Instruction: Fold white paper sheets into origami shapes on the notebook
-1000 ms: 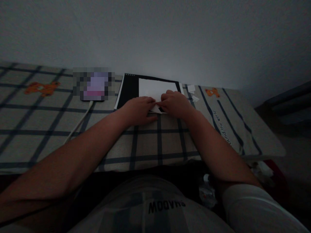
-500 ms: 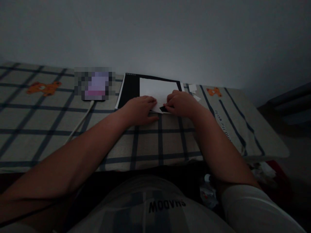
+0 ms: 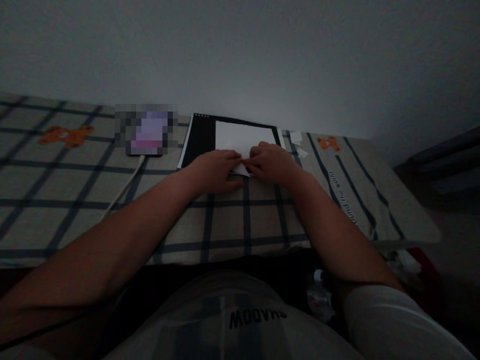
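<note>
A white sheet of paper (image 3: 242, 137) lies on a black board (image 3: 200, 136) at the far side of a checked bed cover. My left hand (image 3: 212, 170) rests on the sheet's near edge, fingers curled and pressing down. My right hand (image 3: 272, 162) meets it from the right, fingertips pinched on a folded white corner of the paper (image 3: 242, 171). The two hands touch at the fingertips.
A blurred device (image 3: 146, 130) with a white cable (image 3: 123, 187) lies left of the board. Small white paper scraps (image 3: 298, 142) sit to the right. The checked cover (image 3: 75, 190) has orange bear prints. A wall rises behind, and the bed edge drops at the right.
My right hand slid left along the paper's near edge and closed the gap to my left hand. The small dark patch that showed between the hands is now covered.
</note>
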A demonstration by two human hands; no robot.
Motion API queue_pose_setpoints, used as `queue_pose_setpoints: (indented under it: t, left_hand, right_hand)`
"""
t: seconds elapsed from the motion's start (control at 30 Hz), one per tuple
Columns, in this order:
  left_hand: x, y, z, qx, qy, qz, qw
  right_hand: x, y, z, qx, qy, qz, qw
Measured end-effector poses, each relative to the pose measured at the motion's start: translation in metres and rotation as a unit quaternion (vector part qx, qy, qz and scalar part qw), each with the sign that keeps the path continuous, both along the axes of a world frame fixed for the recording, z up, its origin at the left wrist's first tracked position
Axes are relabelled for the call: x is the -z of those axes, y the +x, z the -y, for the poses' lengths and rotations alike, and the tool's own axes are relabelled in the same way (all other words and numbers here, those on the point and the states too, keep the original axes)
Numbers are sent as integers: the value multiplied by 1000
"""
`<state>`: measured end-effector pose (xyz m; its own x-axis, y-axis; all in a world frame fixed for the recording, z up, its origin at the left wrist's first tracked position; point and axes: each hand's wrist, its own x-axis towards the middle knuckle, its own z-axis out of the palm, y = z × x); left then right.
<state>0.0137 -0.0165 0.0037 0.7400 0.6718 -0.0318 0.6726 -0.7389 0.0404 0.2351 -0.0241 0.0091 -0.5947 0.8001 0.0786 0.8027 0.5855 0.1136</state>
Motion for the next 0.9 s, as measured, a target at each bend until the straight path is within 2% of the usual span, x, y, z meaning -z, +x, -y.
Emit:
queue_pose_setpoints:
  t: [0.2,0.47,0.6,0.77,0.9]
  left_hand:
    - [3,-1,-3,-8,5,-4,1000]
    - [-3,1,2,-18,0,-14,1000]
    - [-3,1,2,-21,4,-13,1000]
    - [3,-1,-1,-12,21,4,1000]
    - [2,-3,-2,-5,31,9,999]
  right_hand:
    - [-5,7,-2,34,-9,-7,999]
    - [-8,16,-3,37,-30,-30,998]
    - [-3,21,-6,28,-20,-57,998]
    - [7,31,-14,11,4,-143,990]
    - [15,36,-20,14,11,-157,987]
